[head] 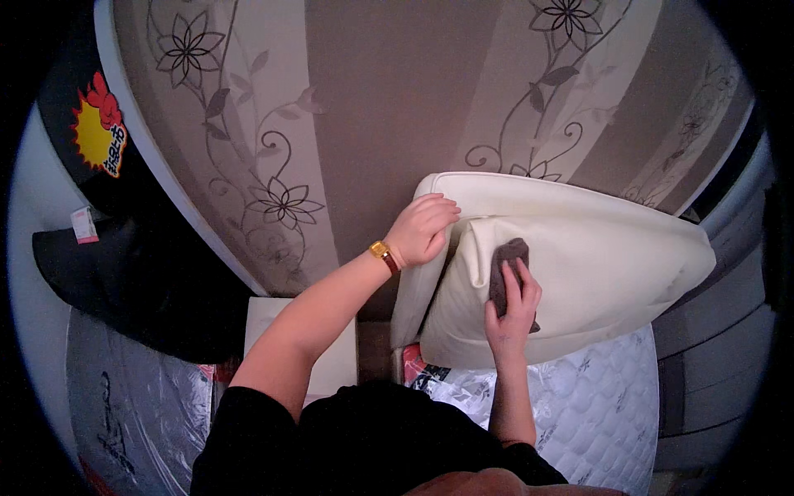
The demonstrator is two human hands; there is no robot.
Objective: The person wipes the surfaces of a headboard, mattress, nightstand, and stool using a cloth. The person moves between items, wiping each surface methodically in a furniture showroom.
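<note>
A cream, leather-like padded headboard (595, 266) stands against the patterned wall, with a soft folded cushion part bulging at its front. My left hand (425, 229), a gold-cased watch (379, 250) on its wrist, holds the headboard's upper left corner, fingers over the edge. In my right hand (518, 297) is a dark grey-brown cloth (510, 248), pressed flat to the cushion face just right of a deep crease. The palm side of both hands is hidden.
Below the headboard lies a white quilted mattress (602, 403), partly in clear plastic. To the left are a black headboard (155, 291) with a tag, a plastic-wrapped mattress (142, 397) and a small cream-topped cabinet (267, 316). Floral wallpaper (397, 93) covers the wall ahead.
</note>
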